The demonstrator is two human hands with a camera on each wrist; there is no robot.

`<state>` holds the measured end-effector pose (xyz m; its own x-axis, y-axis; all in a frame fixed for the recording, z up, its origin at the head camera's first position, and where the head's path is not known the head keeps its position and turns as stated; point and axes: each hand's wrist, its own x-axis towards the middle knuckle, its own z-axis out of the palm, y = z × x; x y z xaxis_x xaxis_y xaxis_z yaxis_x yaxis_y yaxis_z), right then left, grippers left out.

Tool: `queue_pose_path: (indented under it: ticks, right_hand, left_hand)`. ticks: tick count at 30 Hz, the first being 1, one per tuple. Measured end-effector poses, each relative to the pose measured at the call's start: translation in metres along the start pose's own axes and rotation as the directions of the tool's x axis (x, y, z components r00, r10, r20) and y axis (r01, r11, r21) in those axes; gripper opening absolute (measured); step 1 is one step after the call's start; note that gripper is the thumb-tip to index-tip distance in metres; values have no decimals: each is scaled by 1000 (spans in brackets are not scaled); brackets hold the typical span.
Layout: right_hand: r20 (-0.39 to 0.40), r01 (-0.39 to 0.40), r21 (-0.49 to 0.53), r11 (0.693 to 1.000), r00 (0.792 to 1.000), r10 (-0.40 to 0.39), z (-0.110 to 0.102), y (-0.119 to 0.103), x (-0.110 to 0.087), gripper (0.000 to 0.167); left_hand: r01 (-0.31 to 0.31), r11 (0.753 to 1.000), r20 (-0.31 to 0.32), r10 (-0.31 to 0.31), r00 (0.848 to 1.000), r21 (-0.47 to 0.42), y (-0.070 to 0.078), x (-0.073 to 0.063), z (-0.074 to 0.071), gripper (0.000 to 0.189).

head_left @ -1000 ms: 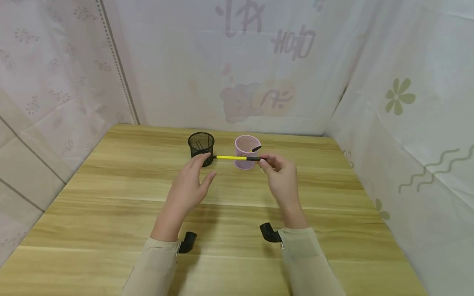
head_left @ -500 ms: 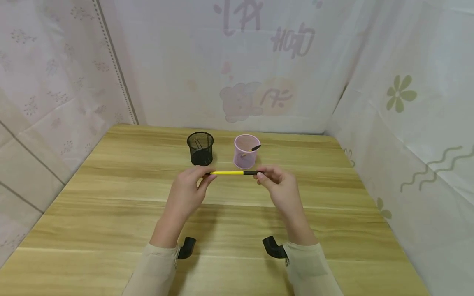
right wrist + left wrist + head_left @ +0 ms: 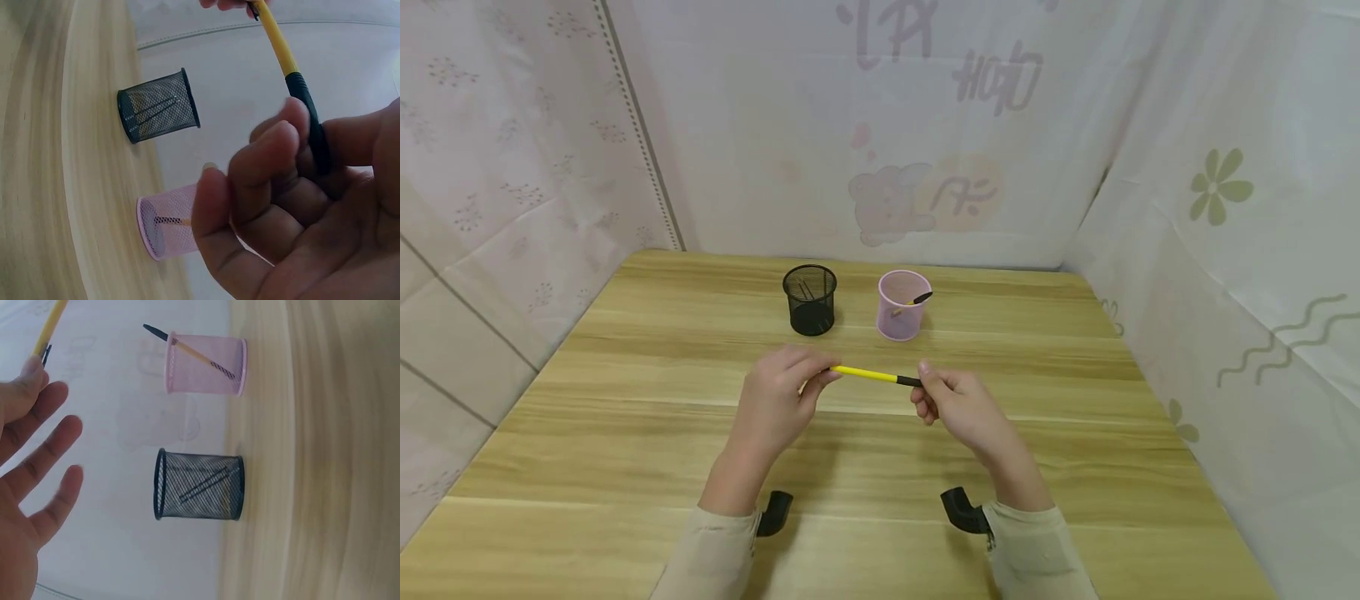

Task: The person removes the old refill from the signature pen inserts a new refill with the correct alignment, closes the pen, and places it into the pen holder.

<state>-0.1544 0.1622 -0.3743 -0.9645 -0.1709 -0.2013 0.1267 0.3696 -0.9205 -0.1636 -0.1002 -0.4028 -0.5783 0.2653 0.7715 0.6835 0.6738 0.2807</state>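
Observation:
A yellow pen with a black end section (image 3: 867, 374) is stretched between both hands above the table. My left hand (image 3: 778, 396) pinches its left end between thumb and fingertips; the left wrist view shows a dark clip beside that thumb, with the other fingers spread. Its black end lies in my right hand (image 3: 966, 408), thumb on top and fingers curled beneath. Beyond the hands stand a black mesh pen holder (image 3: 812, 317) with thin dark sticks inside and a pink mesh pen holder (image 3: 898, 323). Another yellow and black pen (image 3: 195, 355) leans in the pink one.
Both holders stand on a wood-grain table (image 3: 700, 467) toward its back edge. Printed cloth (image 3: 760, 125) hangs behind the table and along both sides. A black curved piece (image 3: 775, 513) sticks out from the left cuff, and a similar black piece (image 3: 964, 510) from the right cuff.
Both hands have drawn the pen back from the holders toward the body. My left hand has closed on the pen's left end. The right end now tilts lower, and the right fingers curl more around it.

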Motion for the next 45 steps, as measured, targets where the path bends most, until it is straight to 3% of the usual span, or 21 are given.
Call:
queue_pose_path:
  ticks: [7, 16, 24, 33, 40, 45]
  right_hand:
    - [-20, -4, 18, 1000, 1000, 5, 1, 2, -1, 49]
    - [-46, -5, 1, 1000, 999, 5, 4, 3, -1, 49]
    - [-124, 46, -38, 998, 991, -50, 10, 3, -3, 46]
    - [-207, 89, -151, 985, 971, -120, 15, 1, -6, 42]
    - [-238, 145, -237, 961, 950, -202, 19, 1, -6, 30]
    - [-235, 160, -249, 955, 947, -220, 19, 0, -8, 22]
  left_hand:
    - [-20, 999, 112, 24, 993, -40, 0, -6, 3, 15]
    - [0, 1000, 180, -4, 984, 19, 2, -8, 2, 10]
    - [1, 998, 158, -12, 987, 68, 1, -10, 3, 9]
    - [13, 998, 137, -21, 990, 57, 0, -9, 3, 8]
    - [39, 999, 127, -41, 991, 19, -2, -9, 4, 7]
    - [34, 999, 107, -36, 994, 24, -2, -7, 3, 9]
